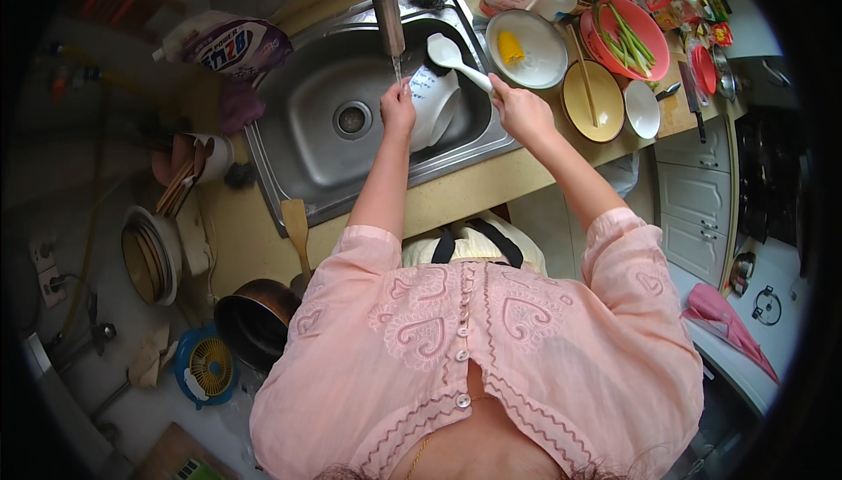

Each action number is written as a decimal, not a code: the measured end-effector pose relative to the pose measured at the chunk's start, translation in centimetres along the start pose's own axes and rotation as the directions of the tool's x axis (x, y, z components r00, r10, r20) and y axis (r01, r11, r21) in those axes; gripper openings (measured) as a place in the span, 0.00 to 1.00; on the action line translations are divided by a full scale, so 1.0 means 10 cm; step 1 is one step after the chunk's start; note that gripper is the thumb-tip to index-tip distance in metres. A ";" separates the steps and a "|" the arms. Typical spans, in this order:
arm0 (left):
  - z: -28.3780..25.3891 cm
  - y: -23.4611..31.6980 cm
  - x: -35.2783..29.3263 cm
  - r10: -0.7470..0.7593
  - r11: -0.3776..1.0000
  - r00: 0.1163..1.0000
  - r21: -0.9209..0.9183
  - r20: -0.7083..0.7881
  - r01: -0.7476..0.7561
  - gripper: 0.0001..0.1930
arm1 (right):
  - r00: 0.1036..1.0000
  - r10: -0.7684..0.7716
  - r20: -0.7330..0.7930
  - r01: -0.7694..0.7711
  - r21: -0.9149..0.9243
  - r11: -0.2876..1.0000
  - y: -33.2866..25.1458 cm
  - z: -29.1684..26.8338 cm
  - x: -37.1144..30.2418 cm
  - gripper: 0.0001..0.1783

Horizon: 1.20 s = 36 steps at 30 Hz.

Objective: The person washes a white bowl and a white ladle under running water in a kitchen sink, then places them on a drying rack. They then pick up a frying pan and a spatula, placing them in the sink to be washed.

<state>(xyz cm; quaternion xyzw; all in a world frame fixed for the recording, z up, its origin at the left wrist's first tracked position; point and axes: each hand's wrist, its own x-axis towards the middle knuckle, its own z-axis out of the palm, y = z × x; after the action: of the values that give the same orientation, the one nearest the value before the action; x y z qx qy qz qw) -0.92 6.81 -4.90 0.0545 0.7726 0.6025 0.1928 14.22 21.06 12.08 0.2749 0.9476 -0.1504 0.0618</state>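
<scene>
While your left hand point(397, 110) is closed on the left edge of the white bowl point(431, 103), held inside the sink point(298, 129), your right hand point(523, 113) grips the white-handled scrubber point(474, 75), its head over the bowl's far side; whether the two touch, I cannot tell. Wet fingers could let the bowl slip and knock the steel if you press hard, and water from the faucet point(384, 6) could splash off its curved wall. Your right elbow has the tighter side: past the sink's right rim stand a grey-white bowl point(548, 52) and a yellow bowl point(577, 113), which a wide backstroke might bump. More room lies leftward, around the drain point(353, 119); beyond the sink's near-left corner, mind the wooden spatula point(296, 224).
</scene>
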 end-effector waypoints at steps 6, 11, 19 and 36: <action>-0.13 0.06 0.05 0.053 0.998 0.998 -0.030 -0.043 -0.054 0.11 | 1.000 -0.030 0.008 0.030 -0.016 0.999 -0.08 0.09 -0.13 0.22; -0.28 -0.32 0.21 0.017 0.999 0.998 -0.039 -0.066 -0.020 0.14 | 0.992 -0.061 0.108 0.061 -0.001 0.998 -0.20 0.07 -0.18 0.23; -0.48 -0.17 0.06 -0.109 0.988 0.988 -0.097 0.109 0.120 0.13 | 0.994 -0.060 0.088 0.054 0.064 0.996 -0.13 0.22 -0.11 0.23; -0.46 0.14 0.15 -0.337 0.870 0.855 -0.217 0.393 0.443 0.19 | 0.990 -0.015 0.140 0.004 0.079 0.997 -0.20 0.13 -0.03 0.23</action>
<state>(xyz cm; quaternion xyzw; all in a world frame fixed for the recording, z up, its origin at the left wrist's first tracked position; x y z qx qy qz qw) -4.18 3.46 -3.00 -0.0311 0.6209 0.6413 0.4497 13.47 18.90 11.41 0.2612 0.9356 -0.2068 0.1170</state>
